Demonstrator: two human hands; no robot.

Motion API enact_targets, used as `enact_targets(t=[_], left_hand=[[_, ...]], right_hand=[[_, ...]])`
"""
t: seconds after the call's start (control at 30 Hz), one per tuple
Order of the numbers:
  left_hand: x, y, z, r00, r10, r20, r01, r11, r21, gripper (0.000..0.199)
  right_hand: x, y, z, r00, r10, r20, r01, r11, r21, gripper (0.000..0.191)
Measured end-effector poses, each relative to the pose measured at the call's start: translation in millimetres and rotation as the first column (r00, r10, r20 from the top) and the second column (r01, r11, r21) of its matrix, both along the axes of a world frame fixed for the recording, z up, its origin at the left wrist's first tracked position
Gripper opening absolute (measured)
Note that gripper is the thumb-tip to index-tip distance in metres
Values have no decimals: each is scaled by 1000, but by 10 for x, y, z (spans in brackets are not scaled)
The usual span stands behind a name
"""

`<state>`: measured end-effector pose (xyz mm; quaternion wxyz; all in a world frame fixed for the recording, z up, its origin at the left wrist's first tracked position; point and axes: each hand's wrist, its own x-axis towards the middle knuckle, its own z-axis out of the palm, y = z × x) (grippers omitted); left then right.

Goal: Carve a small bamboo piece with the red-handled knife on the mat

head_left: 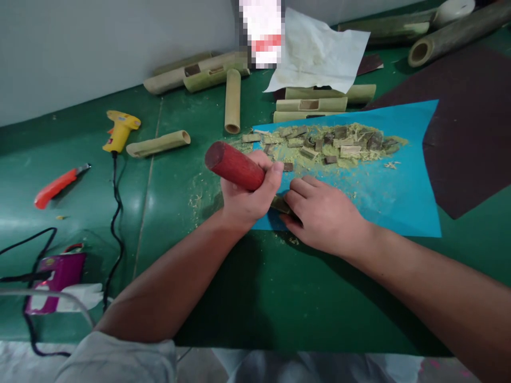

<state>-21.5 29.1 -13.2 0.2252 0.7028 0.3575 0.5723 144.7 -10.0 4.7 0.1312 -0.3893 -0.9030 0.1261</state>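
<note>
My left hand point(251, 191) is wrapped round a thick red wooden handle point(235, 165), tilted up toward the left; the working end of this tool is hidden below my fist. Just to its right, my right hand point(321, 210) is closed on a dark piece of bamboo point(281, 205), mostly covered by my fingers. Both hands are over the near left part of a blue sheet point(411, 186). Behind them on the sheet lie greenish shavings point(303, 154) and several small cut bamboo chips point(350, 151).
Left on the green table point(223, 298) lie a yellow glue gun point(120, 130), an orange utility knife point(59, 186), a purple power strip point(66, 274) and cables. Bamboo tubes point(232, 101) lie farther back, near a white paper point(319, 53). A dark brown sheet point(471, 133) covers the right side.
</note>
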Motion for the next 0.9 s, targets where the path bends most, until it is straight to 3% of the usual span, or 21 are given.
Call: enact_targets(t=[0.23,0.4,0.57,0.73,0.9], left_hand=[[2,13,48,998,-28,-65,25,999,-39,45],[3,-41,54,999,-40,21,43,981,-189,43],[17,-23,29,986,84,146,-64,988,-138,39],[11,4,23,999,1,46,3,997,-71,37],[2,-16,18,1000,-4,5,4,998,-69,37]], right_hand=[[-8,-17,-29,999,5,-36,-6,999,-35,17],[-17,-23,-68,996,-22,-90,18,998,-53,18],[-25,-21,-37,996,-50,-71,46,997,-55,16],[-28,-27,-48,998,-25,-54,25,1000,0,14],[-32,-17,-35,1000,-17,-4,17,999,29,15]])
